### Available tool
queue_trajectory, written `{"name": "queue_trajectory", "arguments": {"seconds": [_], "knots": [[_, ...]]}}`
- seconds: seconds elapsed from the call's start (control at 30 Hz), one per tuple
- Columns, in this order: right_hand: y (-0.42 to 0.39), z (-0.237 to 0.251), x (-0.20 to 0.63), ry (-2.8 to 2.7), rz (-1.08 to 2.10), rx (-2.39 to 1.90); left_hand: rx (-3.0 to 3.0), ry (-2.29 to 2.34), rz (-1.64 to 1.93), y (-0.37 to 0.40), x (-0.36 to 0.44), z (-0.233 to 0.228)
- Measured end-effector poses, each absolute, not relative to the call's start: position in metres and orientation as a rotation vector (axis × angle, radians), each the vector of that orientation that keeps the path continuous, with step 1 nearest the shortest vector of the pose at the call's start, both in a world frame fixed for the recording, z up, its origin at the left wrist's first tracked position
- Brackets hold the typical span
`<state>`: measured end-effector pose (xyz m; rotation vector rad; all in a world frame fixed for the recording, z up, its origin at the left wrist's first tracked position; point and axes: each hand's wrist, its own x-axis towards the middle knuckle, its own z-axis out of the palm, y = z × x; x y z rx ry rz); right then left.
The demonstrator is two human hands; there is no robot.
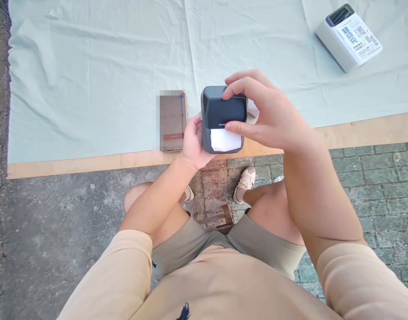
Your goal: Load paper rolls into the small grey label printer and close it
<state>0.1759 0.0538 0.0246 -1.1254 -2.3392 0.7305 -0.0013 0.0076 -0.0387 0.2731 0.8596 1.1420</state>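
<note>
Pale green cloth [107,66] covers the counter [373,131], filling the frame from 9 through 12 to 3 o'clock, with the bare wood edge showing along its near side. Paved ground below, seated person's legs and shoes at 6 o'clock. White boxy device [349,38] with printed label lies on the cloth at 2 o'clock, well apart from the hands. Dark grey label printer [222,116] is held in the air above the counter edge, near frame centre, white paper [224,140] showing at its lower front. Right hand [270,115] comes in from 4 o'clock, grip clamped on the printer, fingers over the top, thumb at the front by the paper. Left hand [193,142] from 7 o'clock, grip closed around the printer's left side and base. Phone [172,121] lies flat on the cloth just beside the left hand, at 9 o'clock of the printer, screen blurred.
</note>
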Motion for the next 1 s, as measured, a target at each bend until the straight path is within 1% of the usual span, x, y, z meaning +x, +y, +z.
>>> {"name": "queue_trajectory", "arguments": {"seconds": [0.1, 0.27, 0.57, 0.8, 1.0], "knots": [[0.051, 0.03, 0.181, -2.337, 0.784, -1.036, 0.296, 0.823, 1.134, 0.007, -0.002, -0.037], [0.051, 0.033, 0.184, -2.289, 0.869, -1.037, 0.325, 0.75, 1.136, 0.006, -0.001, -0.035], [0.055, 0.027, 0.186, -2.243, 0.848, -0.983, 0.272, 0.823, 1.127, 0.011, 0.0, -0.042], [0.056, 0.026, 0.188, -2.261, 0.846, -1.014, 0.348, 0.765, 1.152, 0.008, -0.003, -0.043], [0.058, 0.021, 0.189, -2.293, 0.819, -1.009, 0.301, 0.852, 1.141, 0.01, 0.002, -0.042]]}}
